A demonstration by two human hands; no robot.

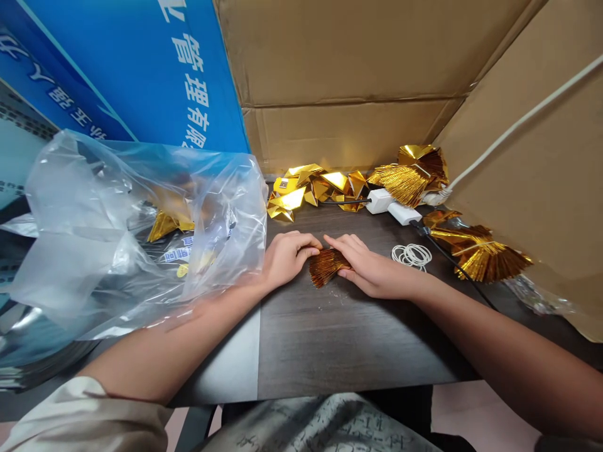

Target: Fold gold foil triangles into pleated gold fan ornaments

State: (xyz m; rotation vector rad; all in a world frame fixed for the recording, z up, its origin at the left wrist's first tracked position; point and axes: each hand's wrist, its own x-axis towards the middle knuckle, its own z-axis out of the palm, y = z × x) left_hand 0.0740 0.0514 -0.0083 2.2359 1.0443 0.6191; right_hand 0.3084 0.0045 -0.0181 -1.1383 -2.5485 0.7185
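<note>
A fanned stack of gold foil paper (325,266) lies on the dark wooden table (339,333), pressed between both hands. My left hand (286,256) has its fingers curled over the stack's left end. My right hand (372,269) lies over its right end, fingers together and pressing down on it. Both forearms rest on the table.
A clear plastic bag (136,226) with gold pieces stands at left. Folded gold ingots (311,188) and gold fans (409,172) (485,257) lie at the back and right. White rubber bands (412,255), a white charger (391,206) with cable, and cardboard walls (358,81) surround the spot.
</note>
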